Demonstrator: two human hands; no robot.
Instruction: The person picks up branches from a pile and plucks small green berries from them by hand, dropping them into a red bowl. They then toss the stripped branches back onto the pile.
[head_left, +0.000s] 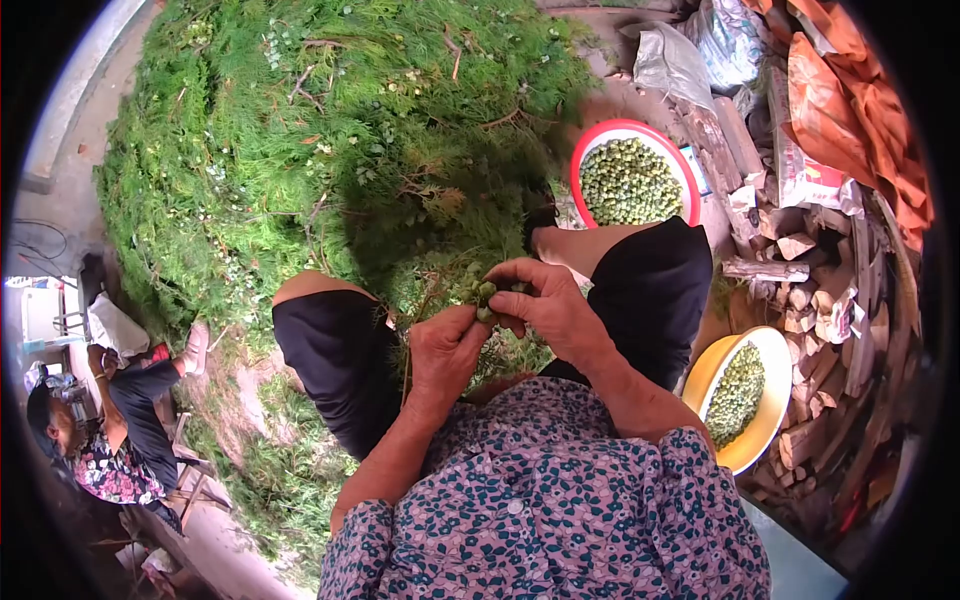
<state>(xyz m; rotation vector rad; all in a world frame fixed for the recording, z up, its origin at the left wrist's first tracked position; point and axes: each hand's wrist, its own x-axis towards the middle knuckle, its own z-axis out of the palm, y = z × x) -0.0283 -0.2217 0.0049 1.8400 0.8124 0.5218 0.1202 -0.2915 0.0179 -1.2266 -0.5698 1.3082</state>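
Note:
In front of my lap, between my knees, both hands meet at a sprig of green cones [484,292]. My left hand [445,347] is closed, its thumb and fingertips pinched at the sprig's lower side. My right hand [543,303] is curled around the cones from the right, with thumb and forefinger bent against them. Fingers cover part of the sprig, so its stem is mostly hidden. Beyond my hands spreads a large heap of cut evergreen branches [270,190], with feathery green foliage and pale cones among it.
A red-rimmed basin [577,170] of green cones stands beyond my right knee. Nearer on the right is a yellow basin [772,415], also holding cones. Stacked firewood [800,360], sacks [675,65] and orange sheeting [850,110] line the right. Another person [115,450] sits at far left.

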